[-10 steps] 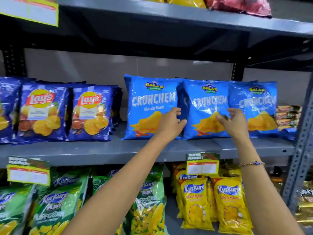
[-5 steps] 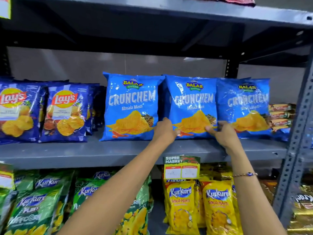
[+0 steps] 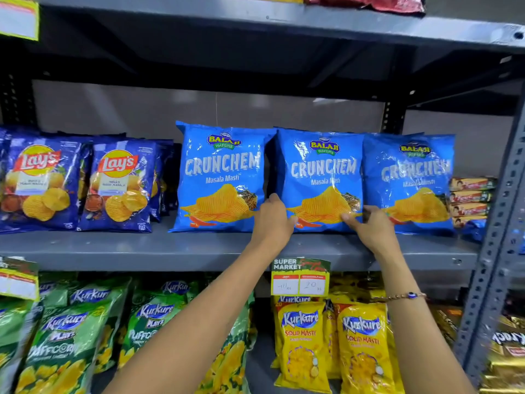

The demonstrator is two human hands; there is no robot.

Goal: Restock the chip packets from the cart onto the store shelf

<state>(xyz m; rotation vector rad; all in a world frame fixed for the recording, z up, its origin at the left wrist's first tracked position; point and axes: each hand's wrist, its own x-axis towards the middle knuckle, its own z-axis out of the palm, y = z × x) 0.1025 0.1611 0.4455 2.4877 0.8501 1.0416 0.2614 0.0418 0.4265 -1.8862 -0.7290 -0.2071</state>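
Centre frame, the middle packet (image 3: 321, 177) stands on the shelf (image 3: 113, 248). Left hand (image 3: 271, 223) and right hand (image 3: 369, 228) pinch its lower corners. Risk: release may topple it forward, or nudge neighbouring packets.

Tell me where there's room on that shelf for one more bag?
The bare grey shelf strip runs in front of the Lay's bags and Crunchem bags. A narrow gap sits between those two brands. Rightward it is crowded: three Crunchem bags touch, both hands are on the middle one, and stacked packets fill the end.
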